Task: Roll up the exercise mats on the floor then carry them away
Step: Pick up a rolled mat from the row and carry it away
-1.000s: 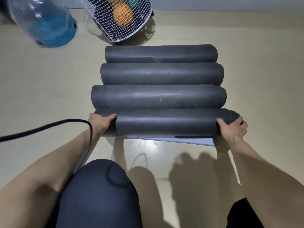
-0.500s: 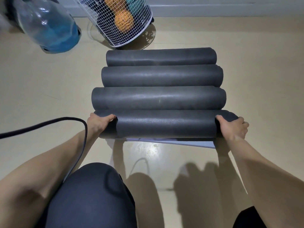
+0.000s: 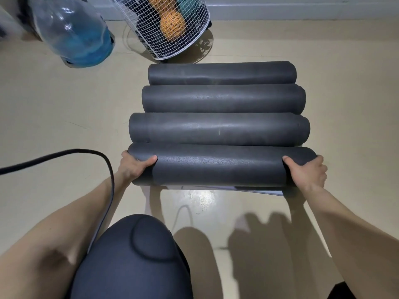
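Several dark grey rolled exercise mats lie side by side on the beige floor. The nearest rolled mat is gripped at both ends: my left hand wraps its left end and my right hand wraps its right end. A thin pale strip of this mat's loose edge still shows flat under it. Beyond it lie a second roll, a third roll and the farthest roll, each touching its neighbour.
A white wire basket holding orange and teal balls stands behind the rolls. A large clear and blue water bottle lies at the back left. A black cable loops over my left forearm. My dark-clad knee is in the foreground.
The view has tilted up slightly, showing more of the basket and bottle. Both hands stay clamped on the nearest roll's ends; the roll has barely moved.
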